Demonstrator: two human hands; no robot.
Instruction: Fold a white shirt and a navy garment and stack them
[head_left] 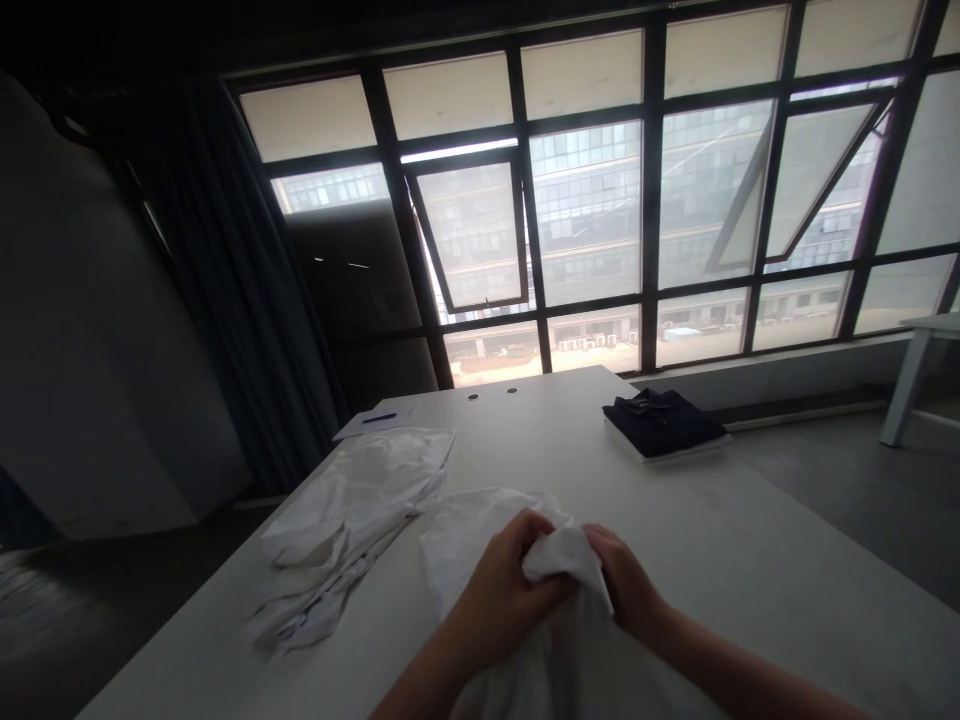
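Observation:
My left hand (501,590) and my right hand (624,582) are closed on a bunched fold of a white cloth garment (459,545), which spreads over the white table (757,570) and hangs below my wrists. Its exact shape is hidden by the bunching and my forearms. To the left of my hands lies a second crumpled white garment (349,515), apart from the one I hold. A folded dark navy shirt (660,423) sits farther off on a flat white board (660,458).
At the table's far left corner lie a sheet of paper (382,420) and a blue pen (379,418). Two small round holes (492,393) mark the far end of the tabletop. Beyond it stand a large framed window (592,220), a dark curtain (240,270) and a white table leg (907,385).

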